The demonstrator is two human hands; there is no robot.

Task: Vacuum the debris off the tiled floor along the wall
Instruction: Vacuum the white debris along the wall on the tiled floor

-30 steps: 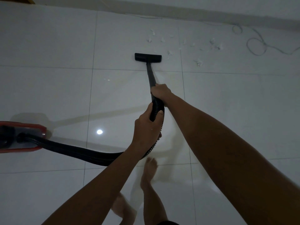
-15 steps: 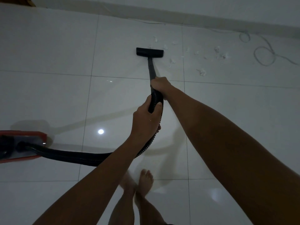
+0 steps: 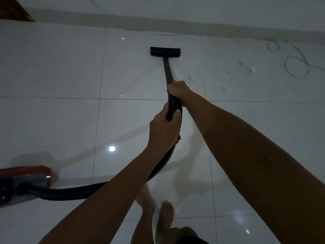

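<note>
Right hand (image 3: pixel 178 90) grips the black wand (image 3: pixel 168 70) at its upper end; left hand (image 3: pixel 163 129) is clenched around the ribbed hose (image 3: pixel 173 108) just behind. One floor nozzle (image 3: pixel 165 51) rests flat on the tiled floor (image 3: pixel 52 67) near the wall (image 3: pixel 228 13). Roughly eight white debris scraps (image 3: pixel 226 89) lie to its right, and one red canister (image 3: pixel 24 185) stands at far left.

Dim, bluish view; lamp glare spots on glossy floor (image 3: pixel 52 85), edges bowed.

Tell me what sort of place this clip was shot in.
Probably an indoor room of a home: glossy white floor tiles running to a plain wall, a red canister vacuum with hose, and a loose cable coiled near the wall.
</note>
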